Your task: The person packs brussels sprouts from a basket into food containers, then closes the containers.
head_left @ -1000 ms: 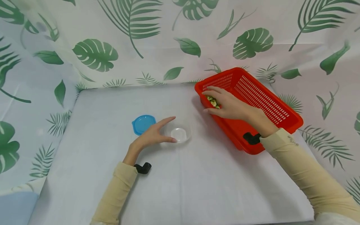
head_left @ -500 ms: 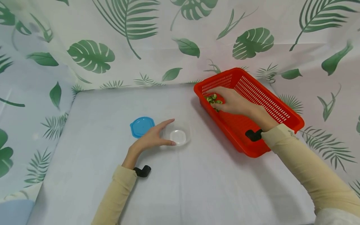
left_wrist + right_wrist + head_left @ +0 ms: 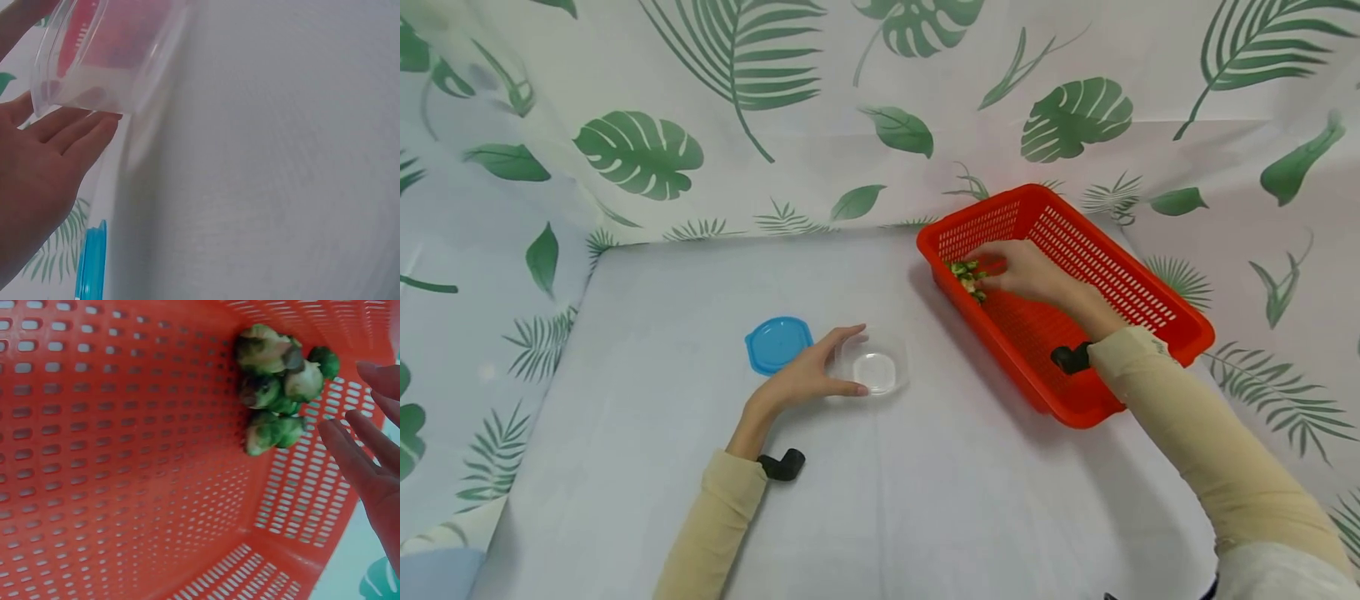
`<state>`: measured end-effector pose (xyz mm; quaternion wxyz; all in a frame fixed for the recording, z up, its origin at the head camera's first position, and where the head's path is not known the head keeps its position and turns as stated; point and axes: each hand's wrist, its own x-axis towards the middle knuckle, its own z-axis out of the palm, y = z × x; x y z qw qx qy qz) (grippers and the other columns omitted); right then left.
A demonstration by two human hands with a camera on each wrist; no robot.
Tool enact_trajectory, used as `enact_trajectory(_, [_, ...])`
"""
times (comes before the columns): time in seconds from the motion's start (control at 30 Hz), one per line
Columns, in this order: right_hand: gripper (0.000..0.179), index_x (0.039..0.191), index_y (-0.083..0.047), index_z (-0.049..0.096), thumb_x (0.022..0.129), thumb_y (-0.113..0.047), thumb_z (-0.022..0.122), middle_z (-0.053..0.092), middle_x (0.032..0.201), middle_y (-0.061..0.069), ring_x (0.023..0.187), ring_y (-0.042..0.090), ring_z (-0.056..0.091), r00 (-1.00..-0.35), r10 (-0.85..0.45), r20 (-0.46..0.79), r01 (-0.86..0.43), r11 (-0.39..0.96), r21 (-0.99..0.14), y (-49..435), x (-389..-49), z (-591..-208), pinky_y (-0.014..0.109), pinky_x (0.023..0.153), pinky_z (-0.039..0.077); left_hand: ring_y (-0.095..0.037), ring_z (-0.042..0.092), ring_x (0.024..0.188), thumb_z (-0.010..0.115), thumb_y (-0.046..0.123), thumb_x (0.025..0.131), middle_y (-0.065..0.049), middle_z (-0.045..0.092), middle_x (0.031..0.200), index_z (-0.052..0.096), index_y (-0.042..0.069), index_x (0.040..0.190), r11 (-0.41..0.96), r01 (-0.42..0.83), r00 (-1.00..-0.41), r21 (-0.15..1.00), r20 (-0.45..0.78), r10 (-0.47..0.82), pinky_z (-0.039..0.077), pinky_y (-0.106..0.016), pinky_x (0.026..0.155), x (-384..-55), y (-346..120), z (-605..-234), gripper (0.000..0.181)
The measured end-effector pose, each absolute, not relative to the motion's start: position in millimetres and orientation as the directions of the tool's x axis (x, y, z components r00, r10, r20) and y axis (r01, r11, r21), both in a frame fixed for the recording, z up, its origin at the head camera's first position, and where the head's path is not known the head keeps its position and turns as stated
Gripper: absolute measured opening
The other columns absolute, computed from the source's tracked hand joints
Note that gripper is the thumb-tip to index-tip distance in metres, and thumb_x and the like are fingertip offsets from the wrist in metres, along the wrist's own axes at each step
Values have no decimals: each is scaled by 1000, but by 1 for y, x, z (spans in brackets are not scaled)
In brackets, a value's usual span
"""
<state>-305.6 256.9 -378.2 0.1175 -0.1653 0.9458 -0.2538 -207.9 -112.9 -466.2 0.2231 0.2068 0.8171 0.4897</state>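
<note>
My left hand (image 3: 807, 377) is around a clear plastic container (image 3: 876, 367) on the table, thumb on its near side and fingers on its far side. In the left wrist view, fingers lie along the wall of the container (image 3: 119, 56). My right hand (image 3: 1024, 271) is inside a red plastic basket (image 3: 1037, 375), with nothing in its grasp. Several green Brussels sprouts (image 3: 278, 387) lie bunched at one end of the basket. In the right wrist view, the fingers of my right hand (image 3: 375, 462) stretch toward the sprouts, a small gap away.
A blue lid (image 3: 778, 345) lies on the table just left of the container, beside my left hand. The white-covered table (image 3: 880, 500) ends at a leaf-patterned cloth wall (image 3: 820, 108) behind and at both sides. The basket's raised rim surrounds my right hand.
My right hand has drawn slightly right and lower into the basket, away from the basket's left rim. The sprouts show more plainly. My left hand stays at the container.
</note>
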Motion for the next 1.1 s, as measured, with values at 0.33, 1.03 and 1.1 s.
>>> enact_trajectory(0.33, [41,134,-2,67,94,-6,72,69,128,21,120,38,63,-920,-354,-168,-211,809,-548,257,-320,-396,54,100,51,-26,28,155,87,41,83,2,36,164,32,28,162,396,115,-809,911,-145,570,27,-55,122,-210,-114,-471,97])
enact_trajectory(1.03, [35,129,-6,72,95,-12,74,71,123,16,107,30,56,-910,-377,-171,-240,817,-525,260,-329,-412,36,82,48,-25,27,155,87,40,83,5,34,164,32,29,162,363,89,-803,927,-149,578,27,-52,123,-210,-115,-475,97])
enact_trajectory(1.1, [34,128,-6,73,95,-13,74,72,121,15,106,30,58,-913,-371,-169,-234,816,-528,260,-329,-413,36,83,50,-26,28,155,87,41,83,5,34,164,32,29,162,369,93,-801,925,-151,579,28,-53,123,-211,-115,-475,97])
